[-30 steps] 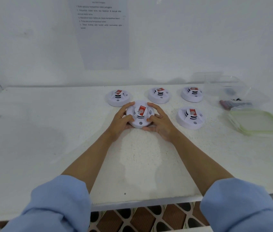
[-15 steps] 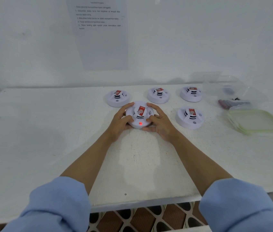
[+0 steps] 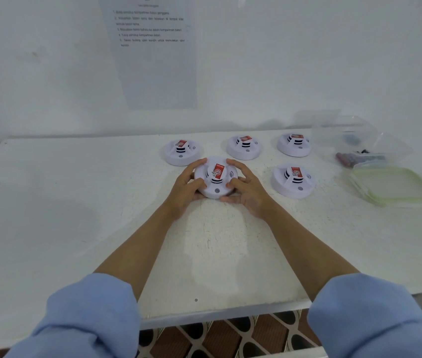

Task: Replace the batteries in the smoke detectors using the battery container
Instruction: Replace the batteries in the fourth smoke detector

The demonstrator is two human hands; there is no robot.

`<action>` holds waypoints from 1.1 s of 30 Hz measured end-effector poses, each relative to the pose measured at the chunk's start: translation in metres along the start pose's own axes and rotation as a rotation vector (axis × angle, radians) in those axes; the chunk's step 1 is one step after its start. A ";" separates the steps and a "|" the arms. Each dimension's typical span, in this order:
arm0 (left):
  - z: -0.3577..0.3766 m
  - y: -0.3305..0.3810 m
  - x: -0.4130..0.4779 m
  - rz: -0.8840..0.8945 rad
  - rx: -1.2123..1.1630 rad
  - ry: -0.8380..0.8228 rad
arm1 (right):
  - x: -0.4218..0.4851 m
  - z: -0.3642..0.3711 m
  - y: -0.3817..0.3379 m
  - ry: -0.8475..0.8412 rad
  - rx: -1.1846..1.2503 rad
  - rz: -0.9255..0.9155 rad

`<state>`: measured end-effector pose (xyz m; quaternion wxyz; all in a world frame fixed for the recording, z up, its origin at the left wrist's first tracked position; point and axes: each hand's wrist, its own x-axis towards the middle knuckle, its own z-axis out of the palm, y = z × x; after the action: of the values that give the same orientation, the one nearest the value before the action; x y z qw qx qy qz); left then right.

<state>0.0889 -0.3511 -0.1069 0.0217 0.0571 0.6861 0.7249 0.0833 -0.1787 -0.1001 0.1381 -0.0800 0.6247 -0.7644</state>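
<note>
**Lead:** Walk me across the desk (image 3: 62, 208), left to right.

**Operator:** The left half is my open room, just bare white top out to the left edge. Toward the middle, my left hand (image 3: 186, 188) has its fingers curled round the rim of the front detector (image 3: 216, 177), which sits face up on the desk. My right hand (image 3: 248, 192) grips the opposite rim the same way, so both hands are holding it.

**Lead:** And the others?

**Operator:** The back-left detector (image 3: 181, 152) is just behind my left hand and close to the one I hold. The back-middle detector (image 3: 244, 147) and back-right detector (image 3: 293, 144) sit along the back edge. The right-side detector (image 3: 293, 180) lies just beside my right hand. All five are face up with their shells closed.

**Lead:** How far along are we?

**Operator:** I can't tell from the shells which ones have fresh cells. The one I hold is closed, so I judge it either finished or not yet opened. The battery container (image 3: 359, 148) stands uncovered at the back right corner with batteries (image 3: 344, 158) inside. The stacked lids (image 3: 395, 186) lie in front of it, near the right edge.

**Lead:** Any tight spots?

**Operator:** The right side is tight, with the right-side detector and the lids between me and the container. Toward the front edge, where my forearms lie, there's plenty of room to turn a detector over.
</note>
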 end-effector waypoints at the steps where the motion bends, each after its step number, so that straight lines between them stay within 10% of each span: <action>1: -0.001 0.000 0.000 0.001 0.002 0.000 | 0.000 0.000 0.000 0.000 0.000 -0.001; 33: 0.003 0.003 -0.003 -0.007 0.012 0.027 | -0.004 0.005 -0.003 0.037 -0.071 -0.002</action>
<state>0.0922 -0.3483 -0.1044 0.0147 0.0448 0.6908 0.7215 0.0881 -0.1818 -0.0957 0.1232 -0.0714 0.6537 -0.7433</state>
